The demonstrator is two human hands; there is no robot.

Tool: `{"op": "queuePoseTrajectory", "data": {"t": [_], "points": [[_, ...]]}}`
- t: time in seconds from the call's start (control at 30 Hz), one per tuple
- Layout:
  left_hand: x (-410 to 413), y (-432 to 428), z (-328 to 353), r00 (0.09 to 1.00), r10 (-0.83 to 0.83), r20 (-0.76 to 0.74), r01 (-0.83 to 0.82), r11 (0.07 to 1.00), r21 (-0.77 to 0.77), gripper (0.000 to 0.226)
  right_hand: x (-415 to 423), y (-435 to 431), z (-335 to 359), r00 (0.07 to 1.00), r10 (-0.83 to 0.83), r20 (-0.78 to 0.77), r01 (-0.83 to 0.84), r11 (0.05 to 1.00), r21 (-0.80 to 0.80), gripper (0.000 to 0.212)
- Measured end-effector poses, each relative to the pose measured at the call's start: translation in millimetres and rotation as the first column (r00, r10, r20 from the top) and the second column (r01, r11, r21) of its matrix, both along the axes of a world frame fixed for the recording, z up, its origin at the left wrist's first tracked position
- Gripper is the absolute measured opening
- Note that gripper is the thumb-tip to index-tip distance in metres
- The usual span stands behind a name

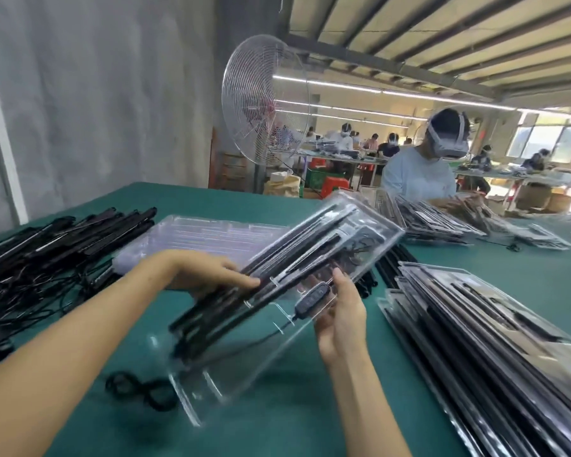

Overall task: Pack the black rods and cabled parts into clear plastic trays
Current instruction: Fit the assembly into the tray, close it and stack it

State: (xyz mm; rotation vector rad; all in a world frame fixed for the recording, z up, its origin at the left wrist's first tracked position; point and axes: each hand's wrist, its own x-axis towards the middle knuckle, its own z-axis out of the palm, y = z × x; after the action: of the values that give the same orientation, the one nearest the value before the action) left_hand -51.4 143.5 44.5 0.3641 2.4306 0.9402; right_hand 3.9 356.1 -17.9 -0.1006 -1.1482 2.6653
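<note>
Clear tray (231, 367) is held tilted over the green table (277, 430), centre, far end raised. Black rods (297, 255) are seated lengthwise, with the cabled controller (312, 300) in its right pocket.

Left hand (205, 273) grasps the left edge, digits over the rods. Right hand (342, 319) clasps the right edge beside the controller.

Judgement: thin plastic, light, flexes and twists; rods stiff, likely to slide out downhill. Best held at both long edges. A cable coil (139, 392) on the table, near left, may snag.
</note>
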Motion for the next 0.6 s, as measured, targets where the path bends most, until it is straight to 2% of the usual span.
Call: {"op": "queuePoseTrajectory", "data": {"t": [0.07, 0.1, 0.17, 0.23, 0.33, 0.4, 0.5, 0.6], "points": [[4.3, 2.2, -16.4, 0.976, -0.049, 0.213, 0.01, 0.983, 0.181, 0.083, -0.6, 5.9, 0.2, 0.996, 0.053, 0.069, -0.052, 0.998, -0.019, 0.051], [7.3, 4.5, -26.7, 0.96, -0.044, 0.278, -0.042, 0.955, 0.294, 0.068, -0.4, 9.0, 1.0, 0.99, 0.119, 0.071, -0.113, 0.99, -0.086, 0.055], [12.9, 11.1, -45.6, 0.924, -0.024, 0.382, -0.197, 0.826, 0.528, 0.035, 0.1, 14.5, 4.1, 0.967, 0.256, -0.017, -0.251, 0.929, -0.273, 0.057], [21.0, 21.6, -52.6, 0.879, -0.061, 0.473, -0.318, 0.664, 0.676, 0.029, -1.8, 16.5, 2.8, 0.943, 0.321, -0.085, -0.329, 0.87, -0.366, 0.065], [29.3, 40.6, -49.3, 0.847, -0.072, 0.527, -0.441, 0.461, 0.77, 0.056, -4.6, 14.0, -6.6, 0.926, 0.356, -0.128, -0.374, 0.813, -0.446, 0.067], [36.4, 56.9, -37.3, 0.843, -0.108, 0.527, -0.469, 0.332, 0.818, 0.065, -7.6, 15.0, -14.9, 0.936, 0.339, -0.097, -0.343, 0.816, -0.466, 0.056], [47.2, 82.9, -8.6, 0.861, -0.155, 0.485, -0.467, 0.141, 0.873, 0.045, -12.5, 11.9, -29.3, 0.951, 0.309, -0.016, -0.283, 0.851, -0.442, 0.047], [62.6, 111.4, 27.5, 0.882, -0.184, 0.434, -0.435, 0.034, 0.9, 0.021, -13.6, 6.2, -37.4, 0.946, 0.319, 0.055, -0.269, 0.87, -0.413, 0.044]]}}
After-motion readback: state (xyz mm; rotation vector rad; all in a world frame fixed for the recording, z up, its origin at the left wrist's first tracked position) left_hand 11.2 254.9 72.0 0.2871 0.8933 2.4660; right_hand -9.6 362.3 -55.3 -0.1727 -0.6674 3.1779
